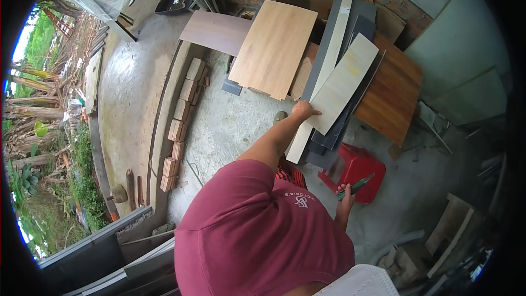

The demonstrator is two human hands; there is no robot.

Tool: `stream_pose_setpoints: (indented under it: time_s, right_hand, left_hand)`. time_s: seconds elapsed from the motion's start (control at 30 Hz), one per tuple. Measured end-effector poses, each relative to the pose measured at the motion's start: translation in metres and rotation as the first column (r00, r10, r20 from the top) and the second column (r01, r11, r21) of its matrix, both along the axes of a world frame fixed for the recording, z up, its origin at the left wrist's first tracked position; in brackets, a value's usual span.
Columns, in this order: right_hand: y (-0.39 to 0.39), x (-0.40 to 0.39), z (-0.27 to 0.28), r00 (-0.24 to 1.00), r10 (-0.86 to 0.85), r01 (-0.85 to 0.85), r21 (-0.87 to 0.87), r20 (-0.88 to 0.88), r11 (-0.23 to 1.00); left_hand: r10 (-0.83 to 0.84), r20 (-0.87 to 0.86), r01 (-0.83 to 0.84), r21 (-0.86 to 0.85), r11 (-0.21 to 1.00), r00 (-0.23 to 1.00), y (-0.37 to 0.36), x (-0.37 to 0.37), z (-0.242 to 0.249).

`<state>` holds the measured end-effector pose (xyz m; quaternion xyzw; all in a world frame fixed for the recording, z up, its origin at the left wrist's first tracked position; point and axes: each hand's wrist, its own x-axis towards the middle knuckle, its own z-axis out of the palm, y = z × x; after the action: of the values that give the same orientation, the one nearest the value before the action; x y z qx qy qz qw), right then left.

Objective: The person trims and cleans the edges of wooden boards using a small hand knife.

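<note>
My left hand point(303, 111) is closed on the lower left corner of a pale board point(346, 79) with a yellowish smudge. This board lies slanted over dark boards point(327, 140) and beside a long cream strip point(335, 38). Held in my right hand point(346, 198) is a green tool with a dark pointed tip point(361, 182), its exact kind unclear. The tool is above a red plastic stool point(374, 171), on the right of my body.
Wood-look panels point(276, 46) lean at the back, with a brown panel point(392, 93) to the right. A row of bricks point(181, 111) edges the concrete floor on the left. Scrap pieces point(449, 230) lie at lower right. Metal profiles point(126, 266) are at lower left.
</note>
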<state>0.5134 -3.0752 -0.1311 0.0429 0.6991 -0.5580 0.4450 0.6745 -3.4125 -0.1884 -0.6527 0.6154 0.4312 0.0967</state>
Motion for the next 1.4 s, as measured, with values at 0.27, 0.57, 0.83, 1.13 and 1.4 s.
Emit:
stream_pose_setpoints:
  time_s: [0.27,0.57,0.83,1.13,1.4]
  right_hand:
    - [-0.023,0.017,0.009,0.978,0.208,-0.207,0.057,-0.024,0.977]
    - [-0.079,0.023,0.028,0.985,0.165,-0.159,0.104,-0.053,0.982]
    - [-0.093,0.013,0.007,0.981,0.189,-0.180,0.139,-0.049,0.974]
    - [-0.116,0.008,-0.017,0.941,0.318,-0.281,0.264,-0.112,0.923]
    - [-0.119,0.005,-0.075,0.920,0.380,-0.310,0.425,-0.091,0.851]
  left_hand:
    - [-0.024,-0.373,0.024,-0.007,1.000,0.927,-0.005,0.007,0.036]
    - [0.389,-0.771,-0.244,0.305,0.921,0.504,0.012,0.019,0.060]
    - [0.416,-0.711,-0.434,0.170,0.885,0.568,-0.007,0.160,0.090]
    - [0.430,-0.713,-0.510,0.118,0.852,0.554,-0.090,0.233,0.034]
    - [0.514,-0.416,-0.536,0.072,0.841,0.750,-0.096,0.255,-0.043]
